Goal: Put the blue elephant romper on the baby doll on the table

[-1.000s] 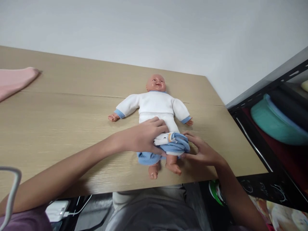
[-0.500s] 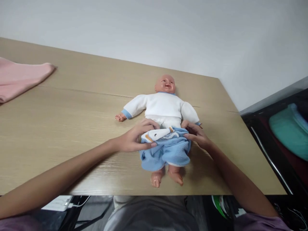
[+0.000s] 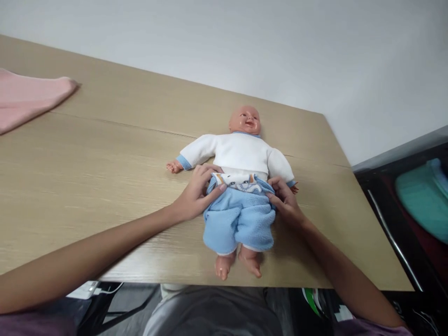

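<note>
A baby doll lies on its back on the table, feet toward me, in a white long-sleeved top with blue cuffs. Blue fleece trousers cover its legs down to the bare feet; their waistband is folded over, showing a white printed patch. My left hand pinches the waistband on the left side, thumb in front and fingers behind. On the opposite side, my right hand grips the waistband near the doll's hip, its fingertips partly hidden by the cloth.
A pink cloth lies at the far left of the wooden table. Beyond the right edge stands a dark rack with a teal item. A white wall rises behind the table. Below the front edge, a white plug and cable show.
Both hands have drawn the trousers' waistband up toward the doll's belly, covering more of the white cloth there. The fold at the waist now lies flatter and straighter.
</note>
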Available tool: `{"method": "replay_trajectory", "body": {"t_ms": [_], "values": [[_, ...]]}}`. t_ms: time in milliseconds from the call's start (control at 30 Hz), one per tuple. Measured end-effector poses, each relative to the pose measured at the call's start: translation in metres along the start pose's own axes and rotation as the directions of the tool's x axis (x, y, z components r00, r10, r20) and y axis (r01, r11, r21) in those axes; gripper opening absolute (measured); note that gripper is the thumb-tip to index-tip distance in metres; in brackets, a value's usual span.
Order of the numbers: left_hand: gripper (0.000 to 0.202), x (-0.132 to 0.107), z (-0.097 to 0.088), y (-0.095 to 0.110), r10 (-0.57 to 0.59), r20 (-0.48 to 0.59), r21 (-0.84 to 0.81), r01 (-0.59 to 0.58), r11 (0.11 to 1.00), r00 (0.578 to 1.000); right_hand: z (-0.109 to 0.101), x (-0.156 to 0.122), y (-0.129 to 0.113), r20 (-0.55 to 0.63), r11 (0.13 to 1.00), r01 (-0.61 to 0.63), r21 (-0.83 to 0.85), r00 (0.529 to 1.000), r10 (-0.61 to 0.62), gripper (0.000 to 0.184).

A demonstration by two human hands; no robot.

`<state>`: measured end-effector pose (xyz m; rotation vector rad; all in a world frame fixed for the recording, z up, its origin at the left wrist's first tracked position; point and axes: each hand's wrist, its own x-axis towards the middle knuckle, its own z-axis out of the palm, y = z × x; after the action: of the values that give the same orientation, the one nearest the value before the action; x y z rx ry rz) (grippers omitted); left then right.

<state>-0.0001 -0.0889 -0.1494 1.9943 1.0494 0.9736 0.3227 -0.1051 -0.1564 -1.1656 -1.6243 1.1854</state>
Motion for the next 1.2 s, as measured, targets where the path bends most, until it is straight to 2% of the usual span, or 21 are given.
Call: {"method": "replay_trajectory", "body": {"t_ms": [67, 167, 233, 300, 367, 433, 600, 633, 700, 767, 833, 933, 1033, 1133, 1200], "values": [[0.027, -0.004, 0.001, -0.004, 0.096, 0.033, 0.043, -0.097, 0.994, 0.995, -0.001, -0.002, -0.004, 0.038, 0.999, 0.023, -0.047, 0.999, -0.021, 0.035], [0.024, -0.005, 0.005, -0.015, 0.175, 0.063, -0.041, -0.173, 0.984, 0.982, 0.001, 0.000, -0.015, 0.048, 0.969, 0.176, -0.172, 0.984, -0.170, 0.032], [0.020, 0.000, 0.009, -0.024, 0.134, 0.019, -0.101, -0.131, 0.986, 0.991, 0.005, 0.007, -0.020, -0.010, 0.934, 0.264, -0.240, 0.961, -0.275, 0.030], [0.020, 0.008, 0.015, -0.030, 0.014, -0.072, -0.133, -0.023, 0.991, 0.997, 0.012, 0.016, -0.020, -0.116, 0.934, 0.252, -0.254, 0.950, -0.289, 0.025], [0.024, 0.018, 0.021, -0.031, -0.109, -0.159, -0.173, 0.081, 0.982, 0.981, 0.018, 0.026, -0.014, -0.221, 0.962, 0.171, -0.213, 0.951, -0.218, 0.025], [0.027, 0.025, 0.025, -0.027, -0.174, -0.182, -0.236, 0.129, 0.963, 0.968, 0.020, 0.034, -0.006, -0.285, 0.983, 0.101, -0.157, 0.948, -0.143, 0.029], [0.029, 0.017, 0.026, -0.013, -0.141, -0.207, -0.178, 0.105, 0.979, 0.968, 0.015, 0.026, 0.009, -0.360, 0.988, 0.024, -0.150, 0.930, -0.077, 0.035], [0.031, 0.013, 0.027, -0.013, -0.150, -0.208, -0.193, 0.110, 0.975, 0.967, 0.014, 0.021, 0.010, -0.364, 0.994, -0.016, -0.110, 0.931, -0.026, 0.035], [0.035, 0.008, 0.028, -0.017, -0.219, -0.178, -0.315, 0.156, 0.936, 0.959, 0.014, 0.012, 0.010, -0.329, 0.988, -0.130, 0.079, 0.932, 0.149, 0.035], [0.040, 0.010, 0.030, -0.023, -0.300, -0.148, -0.458, 0.204, 0.865, 0.942, 0.014, 0.011, 0.009, -0.251, 0.928, -0.227, 0.295, 0.919, 0.304, 0.037], [0.047, 0.018, 0.030, -0.027, -0.347, -0.154, -0.547, 0.212, 0.810, 0.925, 0.016, 0.018, 0.010, -0.216, 0.885, -0.237, 0.400, 0.915, 0.342, 0.044], [0.058, 0.034, 0.027, -0.029, -0.358, -0.147, -0.606, 0.202, 0.769, 0.922, 0.014, 0.035, 0.016, -0.205, 0.895, -0.178, 0.410, 0.938, 0.280, 0.049], [0.058, 0.042, 0.018, -0.027, -0.336, -0.105, -0.596, 0.211, 0.774, 0.936, 0.006, 0.042, 0.021, -0.187, 0.939, -0.117, 0.322, 0.965, 0.184, 0.043], [0.046, 0.040, 0.005, -0.026, -0.243, -0.113, -0.484, 0.160, 0.860, 0.964, -0.001, 0.033, 0.015, -0.204, 0.999, 0.013, 0.035, 0.979, -0.005, 0.033], [0.037, 0.040, -0.002, -0.025, -0.135, -0.132, -0.358, 0.080, 0.930, 0.982, -0.002, 0.026, 0.001, -0.209, 0.968, 0.134, -0.212, 0.961, -0.179, 0.032]]}}
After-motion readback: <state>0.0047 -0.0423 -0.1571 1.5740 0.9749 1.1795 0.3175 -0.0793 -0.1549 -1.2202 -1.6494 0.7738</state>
